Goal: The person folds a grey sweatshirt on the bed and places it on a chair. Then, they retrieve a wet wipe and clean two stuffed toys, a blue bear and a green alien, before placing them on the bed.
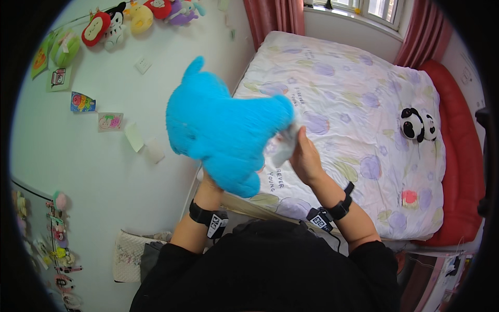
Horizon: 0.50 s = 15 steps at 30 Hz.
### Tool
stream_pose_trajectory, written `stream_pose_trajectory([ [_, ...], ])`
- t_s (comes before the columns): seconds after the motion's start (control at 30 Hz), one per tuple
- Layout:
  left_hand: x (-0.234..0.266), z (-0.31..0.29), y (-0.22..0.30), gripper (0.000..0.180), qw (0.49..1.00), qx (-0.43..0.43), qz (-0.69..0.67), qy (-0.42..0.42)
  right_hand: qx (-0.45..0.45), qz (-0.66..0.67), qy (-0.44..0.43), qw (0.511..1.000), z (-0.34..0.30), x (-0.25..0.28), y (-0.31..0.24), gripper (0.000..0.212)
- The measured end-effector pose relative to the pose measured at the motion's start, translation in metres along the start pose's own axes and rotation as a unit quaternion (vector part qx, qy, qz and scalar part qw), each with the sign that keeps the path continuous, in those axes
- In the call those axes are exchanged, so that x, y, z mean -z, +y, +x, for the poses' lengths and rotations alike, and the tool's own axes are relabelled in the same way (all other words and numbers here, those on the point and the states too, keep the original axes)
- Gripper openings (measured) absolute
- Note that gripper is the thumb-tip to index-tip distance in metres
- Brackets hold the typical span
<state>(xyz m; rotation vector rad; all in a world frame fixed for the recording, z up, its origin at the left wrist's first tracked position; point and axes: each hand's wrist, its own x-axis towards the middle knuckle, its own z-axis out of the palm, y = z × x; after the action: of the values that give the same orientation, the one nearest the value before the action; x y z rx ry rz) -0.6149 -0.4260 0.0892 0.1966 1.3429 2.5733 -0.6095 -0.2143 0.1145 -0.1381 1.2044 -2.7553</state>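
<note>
A big bright-blue plush toy (218,125) with stubby limbs and a tail-like tip is held up in front of me, over the bed's near left corner. My left hand (209,183) supports it from below; the toy's body hides those fingers. At the toy's right limb, my right hand (306,161) is closed on a pale grey-white cloth (285,148), which is partly blurred and pressed against the limb. I cannot tell whether that hand also grips the limb itself. Each wrist wears a black strap with a small device.
Behind the toy stands a bed (332,104) with a flowered cover and a red headboard (457,156). A panda plush (413,125) lies on its right side. Plush toys (140,18) hang along the left wall. A quilted mat (130,255) is at lower left.
</note>
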Motion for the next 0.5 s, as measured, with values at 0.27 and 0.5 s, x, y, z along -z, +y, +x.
stream_pose_trajectory([
  [0.27,-0.029,-0.014,0.012,0.078,0.989,0.063,-0.084,-0.099,0.225,-0.349,-0.023,0.910,0.004,-0.004,-0.037,0.043],
  [0.5,-0.008,-0.009,0.007,0.066,0.994,0.076,-0.083,-0.004,0.471,-0.541,-0.260,0.647,-0.016,-0.011,0.003,0.033],
])
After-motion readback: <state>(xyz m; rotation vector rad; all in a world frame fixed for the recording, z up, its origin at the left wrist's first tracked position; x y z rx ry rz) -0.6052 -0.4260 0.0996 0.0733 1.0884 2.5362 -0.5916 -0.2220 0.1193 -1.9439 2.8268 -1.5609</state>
